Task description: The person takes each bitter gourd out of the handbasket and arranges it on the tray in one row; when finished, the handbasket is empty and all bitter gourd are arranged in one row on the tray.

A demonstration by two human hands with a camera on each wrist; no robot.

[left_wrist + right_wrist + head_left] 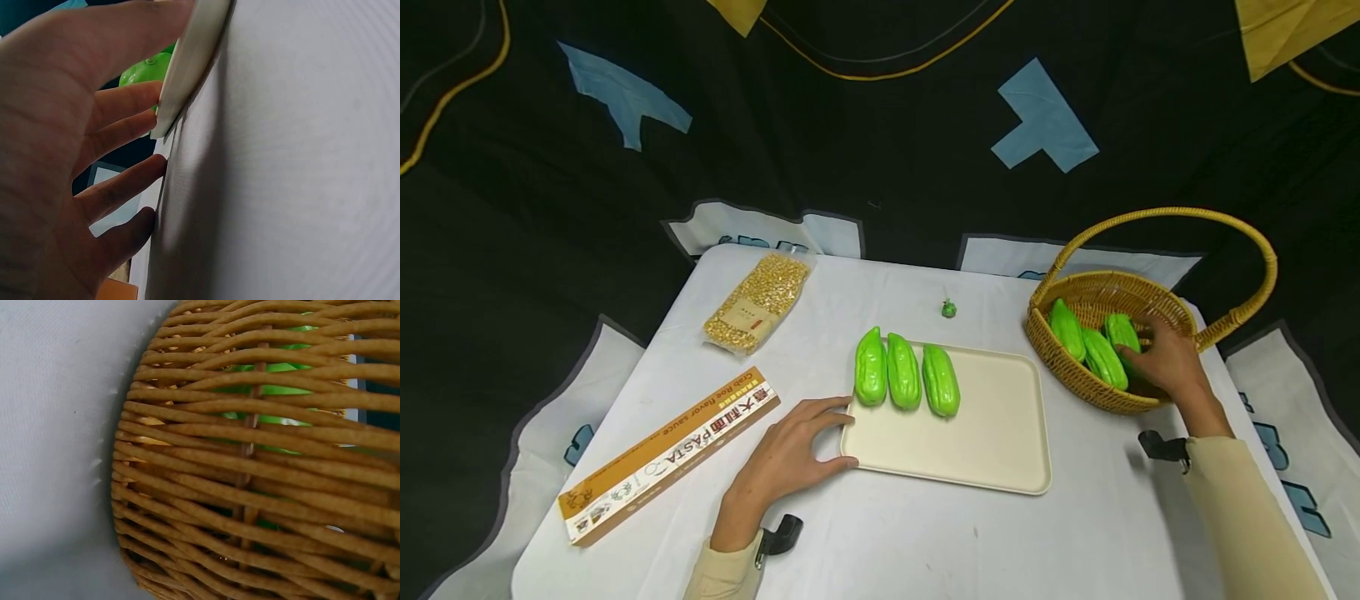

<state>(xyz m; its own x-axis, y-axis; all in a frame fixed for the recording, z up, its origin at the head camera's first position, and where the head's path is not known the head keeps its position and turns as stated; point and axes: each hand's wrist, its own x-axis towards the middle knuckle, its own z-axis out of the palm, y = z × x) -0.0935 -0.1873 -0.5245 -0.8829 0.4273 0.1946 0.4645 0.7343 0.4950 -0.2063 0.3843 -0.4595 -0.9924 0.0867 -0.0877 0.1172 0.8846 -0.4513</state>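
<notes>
Three glossy, ridged green peppers point(905, 372) lie side by side at the left end of a cream tray point(992, 433). My left hand point(792, 447) rests at the tray's left edge, fingers spread and thumb on the near corner. In the left wrist view the thumb and some fingertips point(147, 94) touch the tray rim point(190, 62). My right hand point(1172, 362) reaches into a wicker basket point(1086, 392) and holds a green pepper point(1122, 332) between thumb and fingers. Two more peppers point(1103, 360) lie beside it. The right wrist view shows mostly basket weave point(250, 469), hiding the fingers.
A bag of yellow kernels point(760, 304) lies at the back left. A long pasta box point(670, 454) lies slanted at the left. A small green stem-like piece point(949, 308) sits behind the tray. The basket's tall handle point(1180, 212) arches over its opening.
</notes>
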